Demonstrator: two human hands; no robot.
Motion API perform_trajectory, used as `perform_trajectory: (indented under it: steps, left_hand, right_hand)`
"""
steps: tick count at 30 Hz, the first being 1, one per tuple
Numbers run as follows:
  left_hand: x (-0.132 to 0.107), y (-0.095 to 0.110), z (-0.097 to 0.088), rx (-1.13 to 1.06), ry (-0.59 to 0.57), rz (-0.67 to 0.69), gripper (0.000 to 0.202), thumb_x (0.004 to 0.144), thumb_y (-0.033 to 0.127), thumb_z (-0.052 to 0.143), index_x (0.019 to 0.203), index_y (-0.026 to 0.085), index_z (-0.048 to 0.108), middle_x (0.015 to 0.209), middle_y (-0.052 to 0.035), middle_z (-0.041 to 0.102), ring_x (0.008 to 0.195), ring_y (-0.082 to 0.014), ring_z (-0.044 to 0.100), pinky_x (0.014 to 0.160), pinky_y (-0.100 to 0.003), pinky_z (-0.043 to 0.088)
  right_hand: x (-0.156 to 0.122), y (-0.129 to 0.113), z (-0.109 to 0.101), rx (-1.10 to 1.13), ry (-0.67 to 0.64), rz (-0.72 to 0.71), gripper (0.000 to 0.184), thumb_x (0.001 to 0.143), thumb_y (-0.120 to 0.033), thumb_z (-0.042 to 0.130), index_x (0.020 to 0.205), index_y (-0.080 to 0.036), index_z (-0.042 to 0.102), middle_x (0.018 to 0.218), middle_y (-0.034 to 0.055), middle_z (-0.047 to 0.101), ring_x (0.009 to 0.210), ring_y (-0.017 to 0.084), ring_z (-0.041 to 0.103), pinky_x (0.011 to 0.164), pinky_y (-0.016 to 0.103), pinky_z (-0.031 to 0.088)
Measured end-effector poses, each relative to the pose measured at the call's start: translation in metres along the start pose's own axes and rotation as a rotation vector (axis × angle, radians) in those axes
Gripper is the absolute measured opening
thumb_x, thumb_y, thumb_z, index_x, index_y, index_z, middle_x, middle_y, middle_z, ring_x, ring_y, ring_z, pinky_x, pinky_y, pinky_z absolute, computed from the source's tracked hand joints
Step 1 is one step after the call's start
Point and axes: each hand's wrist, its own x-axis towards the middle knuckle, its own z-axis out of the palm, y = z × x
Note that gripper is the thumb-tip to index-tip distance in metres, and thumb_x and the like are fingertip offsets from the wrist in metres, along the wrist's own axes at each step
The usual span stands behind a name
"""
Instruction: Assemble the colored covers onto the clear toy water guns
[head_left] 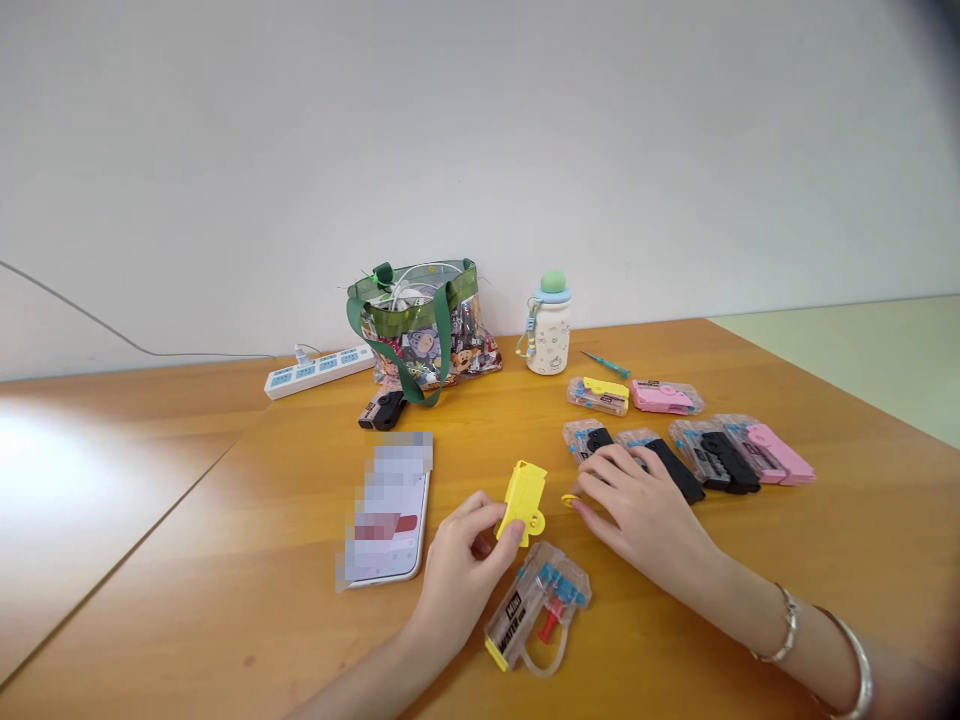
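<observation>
Yellow plastic toy water gun (521,502), upright in the left hand (457,572) near the middle of the wooden surface (225,590): grip clenched around its lower end. Right hand (645,515), low over the surface, grip released, fingertips (579,505) just beside a small yellow ring (570,500); contact with the ring impossible to tell. Nearest the viewer, just right of the left hand, a clear blister pack (536,610) marked "MINI WATER GUN", with blue and red parts inside. Farther right, a row of packaged black toy guns (712,458) and a pink packaged toy gun (765,455) — the right hand partly over the black packs. Beyond them, a yellow packaged toy gun (598,395) and a pink pack (664,397). Left of the hands, a smartphone (386,510) with a pixelated screen. Along the far edge, a clear tote bag with green straps (420,330), a white bottle with a green lid (547,325), a white power strip (319,370) and a thin blue tool (604,360) — a small black object (382,408) just near the bag. Metal bangles (784,625) on the right wrist.
</observation>
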Motion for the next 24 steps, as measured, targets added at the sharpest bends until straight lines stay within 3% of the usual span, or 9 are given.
perform_trajectory:
  steps: [4, 9, 12, 16, 24]
  left_hand:
    - [0.000, 0.000, 0.001, -0.017, -0.017, 0.027, 0.018, 0.084, 0.027, 0.054, 0.082, 0.020, 0.070, 0.076, -0.0027, 0.058, 0.070, -0.0159, 0.053, 0.059, -0.024, 0.040]
    - [-0.001, -0.004, 0.005, -0.080, -0.021, 0.106, 0.015, 0.080, 0.017, 0.056, 0.088, 0.021, 0.069, 0.096, -0.0061, 0.062, 0.090, -0.0195, 0.059, 0.080, -0.031, 0.048]
    - [-0.003, -0.002, 0.004, -0.071, -0.052, 0.148, 0.021, 0.080, 0.013, 0.054, 0.089, 0.024, 0.069, 0.107, -0.0058, 0.062, 0.103, -0.0208, 0.057, 0.092, -0.034, 0.044]
    - [-0.005, 0.003, 0.001, -0.110, -0.092, 0.168, 0.029, 0.088, 0.016, 0.041, 0.092, 0.026, 0.069, 0.112, -0.0051, 0.058, 0.106, -0.0200, 0.054, 0.093, -0.034, 0.043]
    - [-0.009, 0.005, 0.002, -0.138, -0.108, 0.117, 0.020, 0.088, 0.033, 0.049, 0.096, 0.022, 0.064, 0.118, -0.0081, 0.052, 0.116, -0.0241, 0.047, 0.099, -0.036, 0.039]
  right_hand:
    - [-0.003, 0.003, 0.000, 0.067, -0.023, 0.033, 0.009, 0.085, -0.016, 0.053, 0.087, -0.019, 0.061, 0.097, 0.0041, 0.067, 0.103, 0.025, 0.052, 0.092, 0.045, 0.030]
    - [-0.006, -0.011, -0.002, 0.368, -0.059, 0.007, 0.025, 0.085, -0.012, 0.048, 0.105, -0.024, 0.058, 0.103, 0.0016, 0.068, 0.112, 0.021, 0.051, 0.105, 0.048, 0.027]
    - [-0.009, -0.016, -0.004, 0.463, -0.026, -0.063, 0.031, 0.087, -0.010, 0.043, 0.112, -0.023, 0.055, 0.104, 0.0035, 0.068, 0.106, 0.018, 0.056, 0.101, 0.045, 0.035]
    - [-0.009, -0.016, -0.004, 0.450, 0.063, -0.185, 0.036, 0.088, -0.009, 0.041, 0.120, -0.021, 0.052, 0.113, 0.0072, 0.064, 0.104, 0.018, 0.056, 0.092, 0.038, 0.045]
    - [-0.007, -0.023, -0.005, 0.397, 0.153, -0.279, 0.029, 0.088, -0.005, 0.041, 0.108, -0.018, 0.058, 0.103, 0.0065, 0.066, 0.097, 0.018, 0.059, 0.086, 0.033, 0.050]
